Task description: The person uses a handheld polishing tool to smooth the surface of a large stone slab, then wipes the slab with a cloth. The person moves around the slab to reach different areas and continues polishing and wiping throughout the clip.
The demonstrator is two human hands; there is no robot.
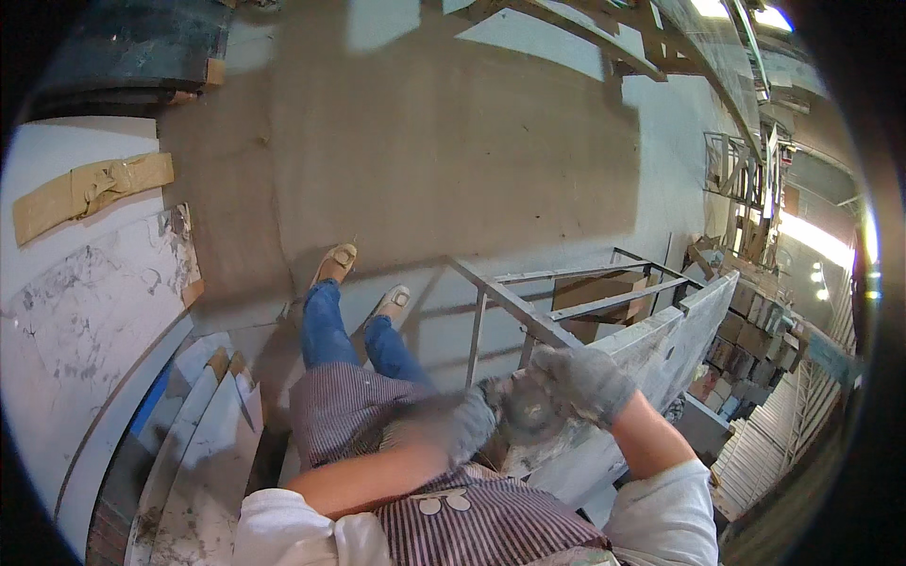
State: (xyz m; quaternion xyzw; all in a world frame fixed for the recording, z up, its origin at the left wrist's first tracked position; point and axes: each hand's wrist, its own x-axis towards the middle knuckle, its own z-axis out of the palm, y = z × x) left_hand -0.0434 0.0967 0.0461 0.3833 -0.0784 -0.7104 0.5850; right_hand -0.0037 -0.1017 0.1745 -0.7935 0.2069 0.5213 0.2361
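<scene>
Pale slab (665, 351), roundish grey object (531, 415)

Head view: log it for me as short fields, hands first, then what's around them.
Left hand: gloved, blurred, left of the round thing; grip unclear
Right hand: gloved, at the round thing's right side; grip unclear
Round thing: grey, blurred, kind unclear
Slab: pale, stretching up and right past the right hand
Frame: metal, beside the slab
Apron: striped
</scene>
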